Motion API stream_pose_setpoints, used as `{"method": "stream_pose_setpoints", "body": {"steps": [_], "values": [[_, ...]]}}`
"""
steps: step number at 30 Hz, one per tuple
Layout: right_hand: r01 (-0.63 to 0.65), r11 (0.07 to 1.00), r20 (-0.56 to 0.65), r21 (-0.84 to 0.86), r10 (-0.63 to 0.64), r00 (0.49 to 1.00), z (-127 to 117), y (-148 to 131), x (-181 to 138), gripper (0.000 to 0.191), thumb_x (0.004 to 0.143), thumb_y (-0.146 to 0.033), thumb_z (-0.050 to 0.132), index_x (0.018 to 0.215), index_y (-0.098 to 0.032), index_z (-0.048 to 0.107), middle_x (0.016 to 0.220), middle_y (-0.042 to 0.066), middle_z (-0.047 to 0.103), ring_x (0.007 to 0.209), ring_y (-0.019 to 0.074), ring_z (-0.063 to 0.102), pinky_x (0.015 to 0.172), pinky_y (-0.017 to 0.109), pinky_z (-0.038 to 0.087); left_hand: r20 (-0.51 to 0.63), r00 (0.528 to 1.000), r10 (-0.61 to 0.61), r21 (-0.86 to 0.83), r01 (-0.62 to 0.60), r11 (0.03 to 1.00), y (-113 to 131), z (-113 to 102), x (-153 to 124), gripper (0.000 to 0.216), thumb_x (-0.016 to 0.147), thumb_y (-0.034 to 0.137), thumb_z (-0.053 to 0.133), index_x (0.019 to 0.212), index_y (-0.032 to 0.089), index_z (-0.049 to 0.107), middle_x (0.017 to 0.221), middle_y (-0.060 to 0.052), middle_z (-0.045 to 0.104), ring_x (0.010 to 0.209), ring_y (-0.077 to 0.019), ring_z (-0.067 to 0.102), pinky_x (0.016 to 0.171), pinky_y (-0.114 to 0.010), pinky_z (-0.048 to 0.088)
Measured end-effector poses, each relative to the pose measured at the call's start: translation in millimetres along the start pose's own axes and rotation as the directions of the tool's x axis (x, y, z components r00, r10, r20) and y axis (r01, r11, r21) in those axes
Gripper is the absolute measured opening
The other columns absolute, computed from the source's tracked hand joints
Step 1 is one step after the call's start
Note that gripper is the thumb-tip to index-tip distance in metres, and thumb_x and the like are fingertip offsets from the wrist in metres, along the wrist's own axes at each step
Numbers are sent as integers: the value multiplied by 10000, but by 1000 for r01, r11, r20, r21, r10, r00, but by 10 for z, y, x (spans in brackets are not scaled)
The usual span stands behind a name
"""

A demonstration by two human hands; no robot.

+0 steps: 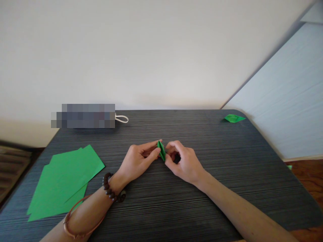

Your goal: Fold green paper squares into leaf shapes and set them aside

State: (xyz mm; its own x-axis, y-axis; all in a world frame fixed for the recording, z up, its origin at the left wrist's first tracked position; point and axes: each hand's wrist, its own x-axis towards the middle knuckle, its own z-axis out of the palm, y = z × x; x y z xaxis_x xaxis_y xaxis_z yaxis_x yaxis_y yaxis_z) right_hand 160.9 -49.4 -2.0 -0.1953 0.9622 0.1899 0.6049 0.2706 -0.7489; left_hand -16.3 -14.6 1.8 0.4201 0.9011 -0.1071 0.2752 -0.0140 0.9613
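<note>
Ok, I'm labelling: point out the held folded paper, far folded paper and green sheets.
Held folded paper [163,153], head view: its right side.
Far folded paper [234,118], head view: its middle.
Green sheets [64,178], head view: the pile's upper surface.

The desk was dark grey with fine streaks. Plain green marked my folded paper, the sheets by the desk's left edge and the piece at its far right corner. My bead bracelet was dark brown.
</note>
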Motion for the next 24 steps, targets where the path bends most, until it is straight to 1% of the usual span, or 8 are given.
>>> {"method": "stream_pose_setpoints", "body": {"steps": [3,6,8,11,14,18,21,24], "values": [[-28,992,-32,-121,24,999,24,-2,-1,136,780,-195,533,910,-204,494,688,-26,641,548,113,579,571,233,438,-49,998,41,82,-37,996,9,22,-13,412,817,331,574,1202,186,590,991,-38,718,831,-199,688,770,-308,564],[-13,978,-34,-207,6,999,24,-2,4,44,805,-226,516,831,-194,504,667,-21,632,521,106,566,526,221,405,-96,993,69,147,-54,988,42,31,-23,409,807,316,585,1188,168,601,889,-32,737,775,-197,697,729,-295,572],[3,968,-32,-252,-12,999,20,-6,5,57,819,-244,504,807,-188,512,637,-21,621,506,105,562,512,218,389,-115,990,79,164,-59,985,56,30,-26,405,801,310,590,1177,161,609,837,-25,741,745,-192,699,719,-287,574],[30,952,-33,-305,-42,999,19,-14,2,100,835,-272,497,795,-186,529,604,-21,615,495,110,565,500,219,373,-119,989,84,150,-66,986,53,21,-29,400,802,309,587,1174,165,611,804,-14,740,737,-187,700,723,-281,575],[43,946,-38,-320,-58,998,23,-14,0,126,850,-284,486,820,-182,552,610,-11,635,502,116,582,499,220,370,-104,992,70,120,-57,991,34,9,-31,384,814,316,570,1168,174,615,787,-9,736,735,-187,700,711,-281,577],[17,935,-50,-353,-37,998,28,-7,3,138,863,-260,467,847,-175,575,634,5,662,521,128,608,503,226,366,-90,995,51,94,-42,995,22,4,-35,381,827,318,553,1168,158,612,831,-31,735,750,-188,697,714,-281,575],[13,913,-45,-409,-34,998,29,-14,6,140,858,-262,473,832,-176,579,606,-3,652,499,133,603,486,234,339,-96,994,48,113,-37,993,20,12,-33,396,826,312,558,1181,142,602,788,-33,731,746,-184,696,714,-272,572],[56,893,-25,-446,-75,997,28,-30,7,152,857,-278,476,823,-173,580,595,-8,645,490,132,599,473,237,316,-114,993,34,101,-22,995,9,22,-22,393,824,324,563,1175,153,606,812,-30,734,747,-183,696,708,-272,574]]}}
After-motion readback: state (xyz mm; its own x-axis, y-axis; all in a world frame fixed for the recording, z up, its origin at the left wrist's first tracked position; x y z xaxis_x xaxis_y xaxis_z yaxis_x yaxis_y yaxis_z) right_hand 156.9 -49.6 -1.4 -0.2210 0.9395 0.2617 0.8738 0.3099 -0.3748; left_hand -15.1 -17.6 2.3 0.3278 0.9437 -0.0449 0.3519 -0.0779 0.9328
